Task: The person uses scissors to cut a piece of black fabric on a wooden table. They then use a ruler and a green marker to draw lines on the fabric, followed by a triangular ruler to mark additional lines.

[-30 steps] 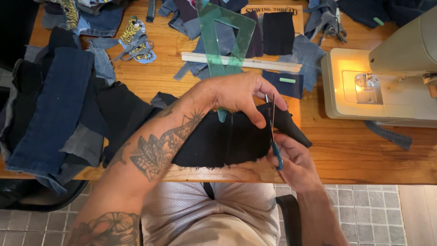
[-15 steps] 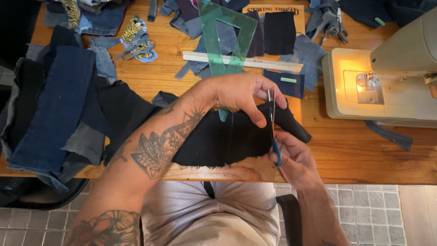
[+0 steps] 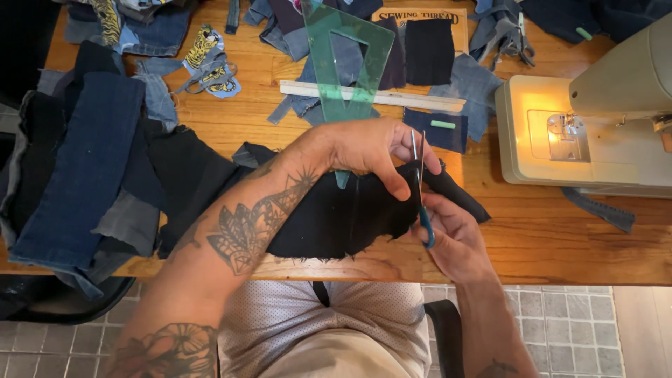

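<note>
A piece of black fabric (image 3: pixel 329 220) with a frayed lower edge lies at the front edge of the wooden table (image 3: pixel 546 238). My left hand (image 3: pixel 367 150) pinches its right end between thumb and fingers. My right hand (image 3: pixel 451 234) grips blue-handled scissors (image 3: pixel 420 185), blades pointing away from me and standing in the fabric just right of my left fingers. A narrow black strip (image 3: pixel 458 196) sticks out to the right of the blades.
Stacked denim pieces (image 3: pixel 84 168) fill the left of the table. A green transparent triangle ruler (image 3: pixel 346 59), a wooden ruler (image 3: pixel 371 96) and dark fabric scraps (image 3: pixel 428 50) lie behind. A cream sewing machine (image 3: pixel 595 119) with its lamp lit stands at right.
The scissors have worked a little further through the black fabric, and my left fingers have shifted slightly along its edge. Everything else on the table stays put.
</note>
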